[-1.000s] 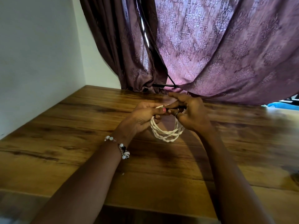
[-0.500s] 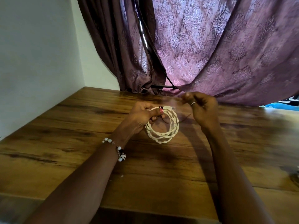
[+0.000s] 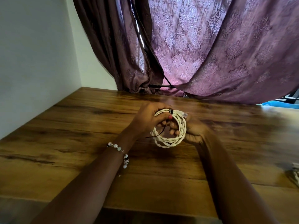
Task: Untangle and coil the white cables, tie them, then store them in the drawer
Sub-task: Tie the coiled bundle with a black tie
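Two hands held one coil of white cable just above the wooden table, at about the centre of what we saw. We held it up rather than flat, judging that this kept the loops from springing apart while the tie went on. Our left hand came in from 7 o'clock, palm down, thumb pinching the coil's top at 12 o'clock, right beside the black tie. That spot made sense to us: clamping at the tie kept the wrap tight. The tie's loose tail hung down through the ring toward 8 o'clock, so we judged the tying nearly done but not trimmed or tucked. Our right hand came in from 5 o'clock and cupped the coil from behind at 3 o'clock, fingers curled through the ring's middle and gripping the strands. A plug end stuck out at 1 o'clock, left free. Bead bracelet sat on our left wrist. Purple curtain hung behind at 12 o'clock. Something pale lay at the table's far right edge, too blurred for us to name. No drawer was in sight.
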